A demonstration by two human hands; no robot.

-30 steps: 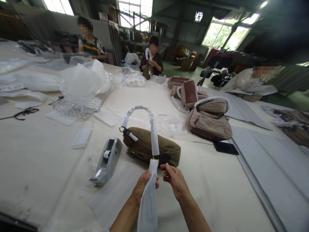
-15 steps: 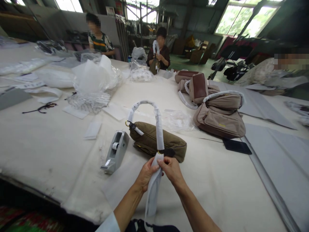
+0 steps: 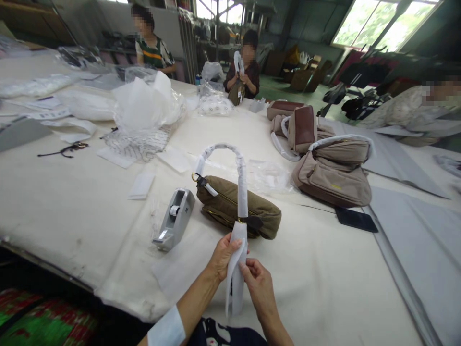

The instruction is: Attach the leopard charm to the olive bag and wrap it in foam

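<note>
An olive-green handbag (image 3: 259, 206) lies on the table in front of me, its handle (image 3: 242, 182) wrapped in white paper and arching upward. Below the gold ring hangs a strip of white wrapping paper (image 3: 236, 288), folded lengthwise around a strap that shows only as a dark line. My left hand (image 3: 225, 254) is closed on the upper part of this paper, thumb on top. Lower down, my right hand (image 3: 255, 274) pinches the paper's right edge between thumb and fingers. A grey tape dispenser (image 3: 176, 218) stands left of the bag.
Beige handbags (image 3: 331, 178) are grouped at the right, beside a dark phone (image 3: 356, 219). Plastic bags and paper (image 3: 144, 110) are heaped at the left. Flat white paper (image 3: 183, 264) lies near the dispenser. Across the table, one person (image 3: 247, 67) handles another bag; others sit nearby.
My right hand has slid down the paper strip, from just below the ring to its middle. My left hand keeps its hold near the top. The view has shifted slightly.
</note>
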